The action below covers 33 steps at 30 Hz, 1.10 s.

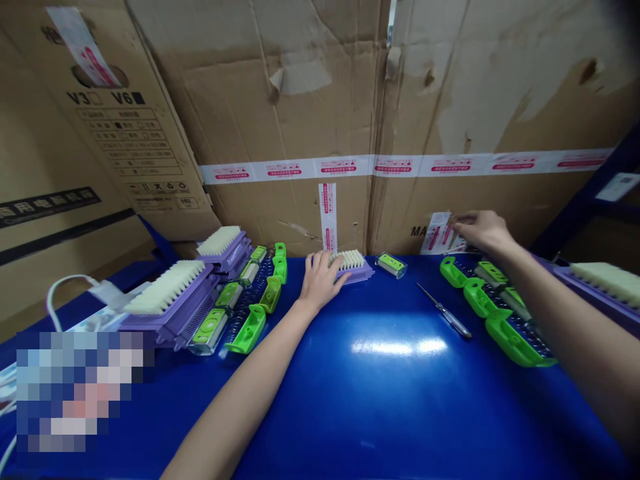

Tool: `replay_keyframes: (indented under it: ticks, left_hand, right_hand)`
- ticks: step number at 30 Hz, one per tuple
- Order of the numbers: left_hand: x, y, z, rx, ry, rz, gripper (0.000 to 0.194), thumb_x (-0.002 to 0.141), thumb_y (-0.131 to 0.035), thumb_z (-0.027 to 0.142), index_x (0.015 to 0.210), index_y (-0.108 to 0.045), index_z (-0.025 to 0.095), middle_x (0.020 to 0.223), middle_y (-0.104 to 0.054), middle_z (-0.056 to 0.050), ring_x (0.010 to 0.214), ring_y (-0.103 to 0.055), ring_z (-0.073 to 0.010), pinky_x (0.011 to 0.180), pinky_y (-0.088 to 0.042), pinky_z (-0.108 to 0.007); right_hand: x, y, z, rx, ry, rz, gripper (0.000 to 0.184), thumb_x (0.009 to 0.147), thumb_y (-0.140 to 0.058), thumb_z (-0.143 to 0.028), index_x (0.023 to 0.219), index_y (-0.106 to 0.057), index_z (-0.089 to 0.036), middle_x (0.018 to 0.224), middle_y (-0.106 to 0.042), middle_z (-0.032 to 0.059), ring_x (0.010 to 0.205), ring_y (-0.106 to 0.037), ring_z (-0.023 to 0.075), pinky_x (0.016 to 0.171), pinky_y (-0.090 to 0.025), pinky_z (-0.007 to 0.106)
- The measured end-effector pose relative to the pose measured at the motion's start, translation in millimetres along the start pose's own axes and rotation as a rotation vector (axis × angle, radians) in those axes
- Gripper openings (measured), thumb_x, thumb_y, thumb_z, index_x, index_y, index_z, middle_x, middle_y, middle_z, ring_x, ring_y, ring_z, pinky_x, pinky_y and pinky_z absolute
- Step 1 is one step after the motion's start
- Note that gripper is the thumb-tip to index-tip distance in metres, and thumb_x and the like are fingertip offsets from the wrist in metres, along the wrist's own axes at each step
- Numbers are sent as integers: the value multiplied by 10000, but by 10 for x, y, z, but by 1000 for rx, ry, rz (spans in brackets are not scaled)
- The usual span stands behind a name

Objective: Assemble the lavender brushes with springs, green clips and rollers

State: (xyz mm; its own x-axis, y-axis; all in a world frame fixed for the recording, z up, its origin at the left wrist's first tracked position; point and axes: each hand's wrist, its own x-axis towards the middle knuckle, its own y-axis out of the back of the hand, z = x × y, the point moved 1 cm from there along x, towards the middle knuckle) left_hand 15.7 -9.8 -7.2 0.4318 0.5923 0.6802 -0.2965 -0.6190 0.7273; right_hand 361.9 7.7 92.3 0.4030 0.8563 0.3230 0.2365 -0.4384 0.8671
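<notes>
Arms [265,373] splay — left hand [319,281] on brush [356,261], right hand [483,230] raised.

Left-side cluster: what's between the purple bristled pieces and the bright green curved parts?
A row of clear-and-green blocks, then coiled springs nearer the green parts. Shows in the head view.

Bright glare on blue tabletop [310,413], top-R corner dark, wide-angle stretch @ edges, btm-L patch pixelated.
</notes>
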Motion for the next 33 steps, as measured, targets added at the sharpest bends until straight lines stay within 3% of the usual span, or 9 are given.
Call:
replay_keyframes:
  ticks: [2, 5, 8, 13, 17, 21, 27, 33]
  left_hand:
    - [1, 5, -3, 9, 20, 3, 426, 900, -420, 490, 1164, -593, 205, 1184, -555, -149, 1090, -470, -291, 923, -356, -453]
    - [1, 4, -5, 40, 49, -7, 424, 908, -402, 479, 1186, -589, 219, 1185, -548, -153, 1084, -469, -294, 910, -364, -447]
    - [1, -6, -6, 78, 85, -23, 417, 915, -393, 453, 1214, -575, 225, 1190, -540, -158, 1096, -461, -305, 919, -361, -459]
    - [3, -28, -6, 99, 128, -40, 407, 915, -416, 405, 1251, -547, 215, 1213, -527, -157, 1119, -458, -310, 934, -361, -460]
    - [4, -33, -7, 80, 139, -46, 411, 918, -410, 399, 1254, -537, 199, 1219, -525, -167, 1110, -466, -305, 936, -360, -465]
    - [3, -36, -9, 75, 131, -39, 413, 920, -405, 399, 1249, -534, 185, 1219, -526, -167, 1113, -465, -305, 936, -362, -455]
    - [3, -64, -19, 53, 120, -37, 412, 922, -399, 393, 1249, -526, 179, 1223, -527, -171, 1120, -464, -301, 926, -371, -445]
    - [2, -68, -22, 60, 111, -39, 419, 926, -391, 399, 1256, -519, 175, 1225, -526, -161, 1116, -467, -299, 911, -382, -428]
  right_hand:
    - [-165, -57, -217, 24, 47, -94, 375, 824, -551, -258, 1150, -647, -99, 1004, -704, 127, 893, -651, 190, 765, -457, 235]
    - [-490, -209, -532, -14, 304, -167, 372, 791, -550, -201, 1140, -647, -117, 981, -711, 110, 923, -652, 212, 792, -464, 243]
    - [-816, -388, -737, -72, 468, -269, 353, 776, -527, -186, 1103, -655, -148, 1012, -707, 100, 953, -647, 222, 780, -459, 243]
    - [-1109, -568, -815, -224, 478, -380, 390, 785, -510, -251, 1154, -623, -194, 1041, -689, 101, 932, -652, 242, 714, -454, 266]
    - [-1067, -554, -769, -294, 404, -357, 401, 794, -522, -310, 1169, -616, -202, 1086, -670, 131, 950, -645, 280, 708, -467, 306]
    - [-864, -514, -735, -226, 346, -233, 367, 832, -499, -325, 1147, -630, -190, 1076, -672, 143, 965, -640, 281, 742, -479, 323]
    - [-685, -665, -747, -208, 451, -285, 360, 844, -528, -276, 1183, -626, -205, 1126, -668, 104, 1063, -601, 233, 837, -449, 287]
    - [-802, -747, -783, -419, 525, -221, 335, 893, -427, -267, 1137, -637, -172, 1030, -674, 164, 1026, -590, 278, 842, -406, 379]
